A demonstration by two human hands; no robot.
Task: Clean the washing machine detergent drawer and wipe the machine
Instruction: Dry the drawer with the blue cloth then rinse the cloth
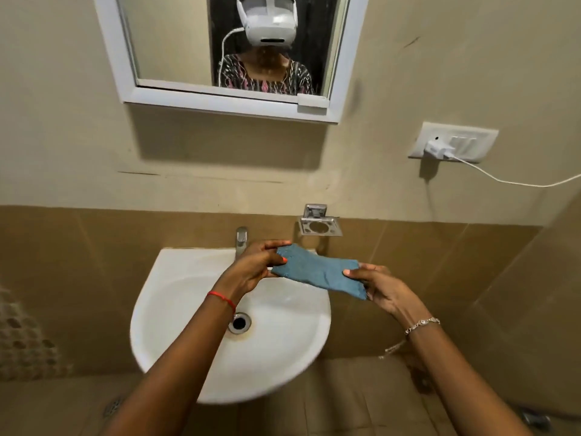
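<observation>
Reaching up from the lower edge of the frame on two bare forearms, a red thread at the one wrist and a thin chain at the other. Pinched shut on the left end of a folded blue cloth [316, 273]: left hand [251, 268], thumb on top, fingers beneath. Closed on the lower right corner of the same cloth: right hand [382, 289], thumb pressed along the near edge. Stretched flat between the two, just right of frame centre, over the back right of a white basin [176, 278], hanging clear of the bowl.

Probably soft and light, limp once released, so best taken at both short ends as now, or bunched in one fist for wringing; likely heavier and clingier when wet. Whether damp or dry, cannot tell. No risk of breakage; some risk of a loose end dropping toward the drain [239, 323].

Behind the left hand, a chrome tap [241, 240], no water seen running. Further right on the tiled wall, an empty metal soap holder [319, 225]. Higher, at centre right, a switch plate with a white charger [438, 149] and trailing cable. Topmost, a white-framed mirror [125, 80]. No washing machine or detergent drawer in view.
</observation>
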